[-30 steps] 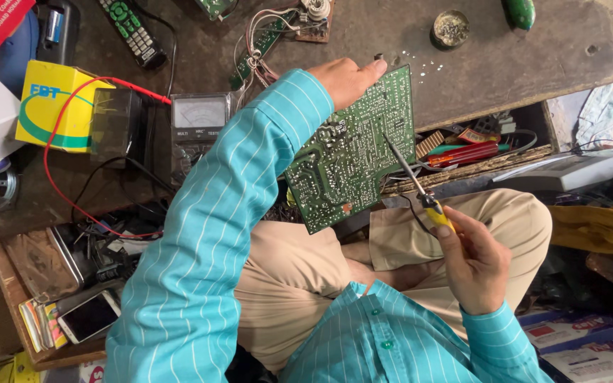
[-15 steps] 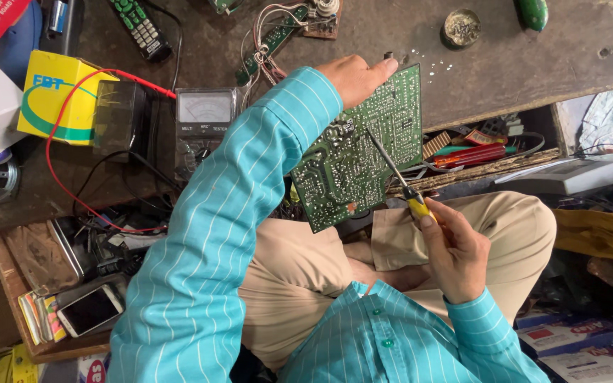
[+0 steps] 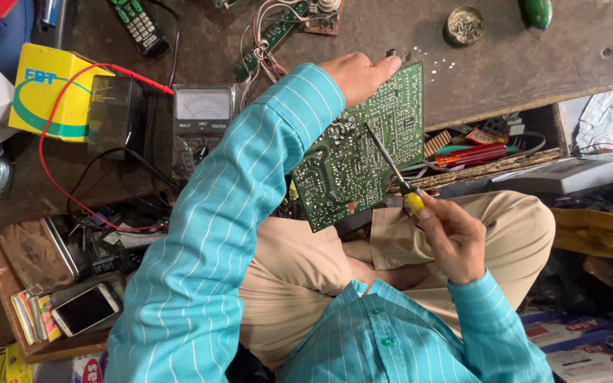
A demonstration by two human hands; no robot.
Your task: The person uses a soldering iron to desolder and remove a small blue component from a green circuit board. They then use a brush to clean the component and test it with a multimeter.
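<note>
Since a second ago my right hand (image 3: 455,237) has walked the screwdriver (image 3: 391,167) in: the tip was off near the board's right edge, now it's planted mid-board on the solder side. I read that as now probing or working one joint. Fingers are closed around the yellow handle. My left hand (image 3: 360,71) stays clamped on the top edge of the green circuit board (image 3: 363,152), fingers curled over it. The board sits above my lap at the edge of the bench (image 3: 533,64), tilted, long axis running 1 to 7 o'clock. Screwdriver shaft points to 11 o'clock, handle at 5. Analog meter (image 3: 200,117) lies at the board's 9 o'clock.
</note>
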